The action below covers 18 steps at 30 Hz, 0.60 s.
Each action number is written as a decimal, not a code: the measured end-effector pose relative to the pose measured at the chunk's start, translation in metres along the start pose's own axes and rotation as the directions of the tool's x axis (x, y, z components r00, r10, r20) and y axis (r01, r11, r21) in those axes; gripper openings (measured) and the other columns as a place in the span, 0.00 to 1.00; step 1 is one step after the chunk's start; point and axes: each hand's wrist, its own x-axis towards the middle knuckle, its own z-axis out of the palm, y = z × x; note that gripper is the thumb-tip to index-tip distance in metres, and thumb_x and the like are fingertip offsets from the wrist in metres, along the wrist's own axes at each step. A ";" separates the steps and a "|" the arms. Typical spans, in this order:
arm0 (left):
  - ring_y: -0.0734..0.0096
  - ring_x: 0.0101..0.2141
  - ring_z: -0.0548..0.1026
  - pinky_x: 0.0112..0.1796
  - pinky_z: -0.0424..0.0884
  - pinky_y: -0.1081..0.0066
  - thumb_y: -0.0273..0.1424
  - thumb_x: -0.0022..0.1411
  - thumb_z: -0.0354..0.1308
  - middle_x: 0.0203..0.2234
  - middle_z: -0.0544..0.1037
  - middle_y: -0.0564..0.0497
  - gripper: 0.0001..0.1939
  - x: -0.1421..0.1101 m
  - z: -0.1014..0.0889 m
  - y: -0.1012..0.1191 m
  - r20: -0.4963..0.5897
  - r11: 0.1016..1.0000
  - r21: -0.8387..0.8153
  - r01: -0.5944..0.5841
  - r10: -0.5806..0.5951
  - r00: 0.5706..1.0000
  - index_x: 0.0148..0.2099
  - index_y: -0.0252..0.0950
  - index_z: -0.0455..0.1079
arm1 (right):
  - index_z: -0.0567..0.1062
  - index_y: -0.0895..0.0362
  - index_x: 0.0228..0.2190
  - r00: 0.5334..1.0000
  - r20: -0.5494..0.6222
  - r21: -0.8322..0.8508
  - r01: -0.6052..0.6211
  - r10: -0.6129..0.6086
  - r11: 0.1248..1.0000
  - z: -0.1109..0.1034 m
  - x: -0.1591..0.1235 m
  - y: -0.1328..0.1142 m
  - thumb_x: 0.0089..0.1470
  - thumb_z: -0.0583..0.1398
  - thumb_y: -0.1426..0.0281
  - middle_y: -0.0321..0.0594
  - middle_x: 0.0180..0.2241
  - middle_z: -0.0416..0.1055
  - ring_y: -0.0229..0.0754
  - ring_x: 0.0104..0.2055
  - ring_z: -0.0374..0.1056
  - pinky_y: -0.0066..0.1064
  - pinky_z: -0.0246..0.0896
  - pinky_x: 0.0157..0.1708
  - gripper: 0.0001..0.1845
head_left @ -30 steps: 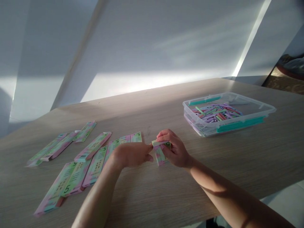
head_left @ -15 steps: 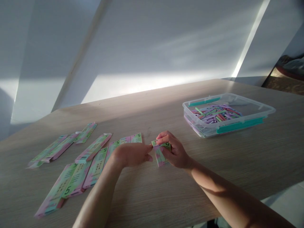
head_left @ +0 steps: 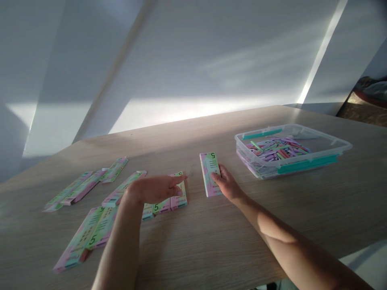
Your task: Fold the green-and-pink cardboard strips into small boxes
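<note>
A slim pastel box (head_left: pixel 209 173), green and pink with a "5" on it, lies flat on the wooden table (head_left: pixel 211 241). My right hand (head_left: pixel 226 184) rests on its right edge, fingers curled against it. My left hand (head_left: pixel 155 188) hovers just left of it, fingers loosely extended, holding nothing, above a row of like boxes (head_left: pixel 169 199). More of these flat boxes (head_left: pixel 87 233) lie spread over the left part of the table.
A clear plastic tub (head_left: pixel 302 163) with teal clips stands at the right, holding several pastel sticks (head_left: pixel 276 147). A white wall rises behind the table. The table's near edge runs along the lower right.
The box stood partly lifted between both hands; now it lies flat, farther from me. My left hand has let go and drawn back to the left. The view has shifted slightly.
</note>
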 end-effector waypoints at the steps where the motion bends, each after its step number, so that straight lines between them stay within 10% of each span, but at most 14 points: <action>1: 0.60 0.51 0.74 0.48 0.68 0.69 0.37 0.71 0.44 0.57 0.74 0.40 0.31 -0.002 0.000 0.002 0.020 1.000 -0.025 0.001 -0.001 1.000 0.71 0.31 0.50 | 0.64 0.57 0.50 0.999 -0.033 -0.100 -0.044 0.040 0.994 0.004 0.002 0.001 0.59 0.57 0.61 0.43 0.41 0.74 0.44 0.39 0.71 0.35 0.68 0.37 0.20; 6: 0.59 0.43 0.77 0.41 0.70 0.69 0.34 0.71 0.43 0.47 0.80 0.42 0.29 -0.017 0.004 0.016 0.099 0.999 -0.026 0.040 -0.037 0.994 0.71 0.30 0.51 | 0.63 0.62 0.54 0.991 -0.043 -0.451 -0.131 0.125 0.883 0.034 0.009 0.003 0.58 0.57 0.65 0.56 0.48 0.74 0.55 0.50 0.72 0.45 0.67 0.47 0.25; 12: 0.67 0.29 0.77 0.30 0.69 0.73 0.34 0.70 0.43 0.45 0.81 0.42 0.30 -0.061 0.025 0.003 0.096 0.988 -0.025 0.153 -0.150 0.984 0.71 0.31 0.49 | 0.60 0.62 0.61 0.989 0.133 -0.754 0.062 0.059 0.654 0.068 -0.010 0.015 0.60 0.58 0.64 0.62 0.65 0.56 0.61 0.69 0.49 0.61 0.38 0.64 0.31; 18: 0.64 0.29 0.79 0.32 0.71 0.69 0.35 0.70 0.45 0.48 0.79 0.39 0.33 -0.058 0.029 -0.003 0.110 0.977 -0.019 0.210 -0.207 0.972 0.72 0.29 0.43 | 0.60 0.62 0.60 0.997 0.076 -0.838 0.050 0.025 0.543 0.103 -0.007 0.018 0.63 0.55 0.61 0.64 0.67 0.51 0.60 0.70 0.46 0.60 0.43 0.63 0.28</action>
